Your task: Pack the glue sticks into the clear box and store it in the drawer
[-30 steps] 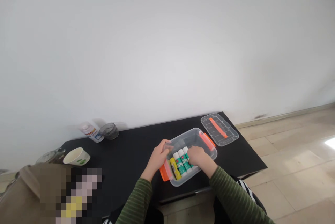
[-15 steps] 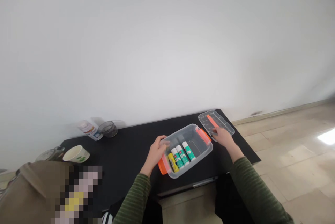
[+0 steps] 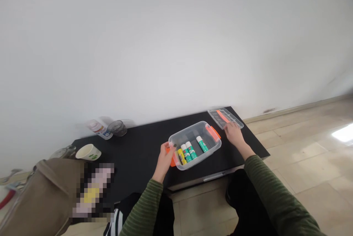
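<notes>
A clear plastic box (image 3: 176,136) with orange clips stands uncovered on the black table. Inside lie one yellow stick (image 3: 182,157) and several green glue sticks with white caps; one glue stick (image 3: 202,144) rests apart from the others, toward the right. My left hand (image 3: 164,158) grips the box's left end by the orange clip, thumb over the rim. Beyond the box's right side, my right hand (image 3: 234,133) pinches the near edge of the clear lid (image 3: 233,118), by its orange strip. Its fingertips are partly hidden.
The black table (image 3: 143,147) stands against a white wall. At its left are a paper cup (image 3: 88,152), a dark glass bowl (image 3: 117,128), a tilted white bottle (image 3: 99,129) and a brown bag (image 3: 52,192). Tiled floor (image 3: 298,147) lies to the right.
My left hand has closed around the box's left end. The rightmost glue stick has shifted right, away from the others. My right hand has closed on the lid, which looks more tilted.
</notes>
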The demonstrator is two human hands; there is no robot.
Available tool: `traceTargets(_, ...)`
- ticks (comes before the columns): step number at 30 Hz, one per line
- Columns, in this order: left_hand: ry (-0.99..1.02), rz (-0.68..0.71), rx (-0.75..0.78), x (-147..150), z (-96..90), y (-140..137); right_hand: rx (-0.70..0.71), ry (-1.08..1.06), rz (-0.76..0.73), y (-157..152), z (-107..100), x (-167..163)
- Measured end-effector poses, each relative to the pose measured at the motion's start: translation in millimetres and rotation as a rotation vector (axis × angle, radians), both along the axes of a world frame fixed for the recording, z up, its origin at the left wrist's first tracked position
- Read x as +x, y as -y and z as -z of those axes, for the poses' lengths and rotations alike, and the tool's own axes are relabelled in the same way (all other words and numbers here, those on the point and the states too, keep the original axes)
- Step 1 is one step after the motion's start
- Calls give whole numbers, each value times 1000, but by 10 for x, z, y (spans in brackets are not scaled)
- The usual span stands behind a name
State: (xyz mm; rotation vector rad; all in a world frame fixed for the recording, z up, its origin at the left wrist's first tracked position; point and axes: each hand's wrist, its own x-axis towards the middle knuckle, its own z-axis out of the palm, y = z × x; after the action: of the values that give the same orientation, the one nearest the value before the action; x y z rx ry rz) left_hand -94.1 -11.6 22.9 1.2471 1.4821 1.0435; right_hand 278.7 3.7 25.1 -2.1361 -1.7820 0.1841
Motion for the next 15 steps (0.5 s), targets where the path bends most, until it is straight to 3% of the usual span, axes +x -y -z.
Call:
traceTargets(6, 38, 114, 32, 34, -76, 104, 500, -484, 124, 111, -277, -93)
traceTargets(12, 160, 61, 48, 37, -70, 25, 1194, -1042, 264, 136, -512, 34)
traceTargets(15, 224, 33, 39, 40, -18, -35, 1273, -1281, 427, 86, -510, 190)
